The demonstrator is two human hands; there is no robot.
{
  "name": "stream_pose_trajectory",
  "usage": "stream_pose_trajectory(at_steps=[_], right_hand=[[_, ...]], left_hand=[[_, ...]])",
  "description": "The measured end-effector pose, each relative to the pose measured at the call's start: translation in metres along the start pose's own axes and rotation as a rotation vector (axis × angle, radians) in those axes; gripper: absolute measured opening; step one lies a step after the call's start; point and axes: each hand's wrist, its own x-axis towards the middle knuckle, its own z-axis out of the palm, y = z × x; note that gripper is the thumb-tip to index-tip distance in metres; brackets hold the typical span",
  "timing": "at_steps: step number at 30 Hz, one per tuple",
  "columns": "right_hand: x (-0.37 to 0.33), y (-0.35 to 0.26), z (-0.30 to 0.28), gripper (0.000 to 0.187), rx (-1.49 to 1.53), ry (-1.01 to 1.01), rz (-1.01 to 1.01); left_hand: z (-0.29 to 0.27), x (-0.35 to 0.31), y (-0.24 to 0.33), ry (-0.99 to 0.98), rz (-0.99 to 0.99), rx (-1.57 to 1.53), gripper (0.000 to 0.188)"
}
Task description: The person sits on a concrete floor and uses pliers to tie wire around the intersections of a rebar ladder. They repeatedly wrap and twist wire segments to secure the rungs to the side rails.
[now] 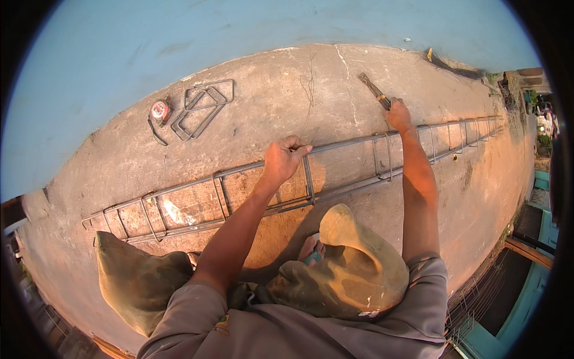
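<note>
A long rebar cage of grey bars and rectangular stirrups lies across the concrete. My left hand is at its far bar, beside the top of a stirrup. The thumb and fingers there are pinched together; what they hold is too small or hidden to make out. Beyond the same bar, further right, my right hand is closed around the handle end of a pair of pincers. Their dark metal head points away to the far left, apart from the cage.
Several loose stirrups lie at the far left, beside a red and white tape measure and a short bent rod. A blue wall closes off the far side. Thin wire lies on the concrete. My bent knees are close to the cage.
</note>
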Motion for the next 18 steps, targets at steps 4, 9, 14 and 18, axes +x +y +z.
stream_pose_trajectory(at_steps=[4,9,14,18], right_hand=[[-0.016,-0.043,-0.012,0.029,0.045,0.006,-0.072],[-0.052,-0.080,-0.087,0.031,0.212,-0.011,-0.246],[-0.112,-0.107,-0.165,0.044,-0.451,-0.022,-0.672],[-0.138,-0.131,-0.180,0.047,-0.742,0.112,-0.946]], left_hand=[[-0.007,0.003,-0.008,-0.061,0.091,-0.059,0.022],[-0.023,0.004,0.016,-0.157,-0.149,-0.092,0.024],[-0.026,0.011,0.010,-0.184,-0.160,-0.167,0.021],[-0.026,0.016,0.008,-0.190,-0.176,-0.245,0.018]])
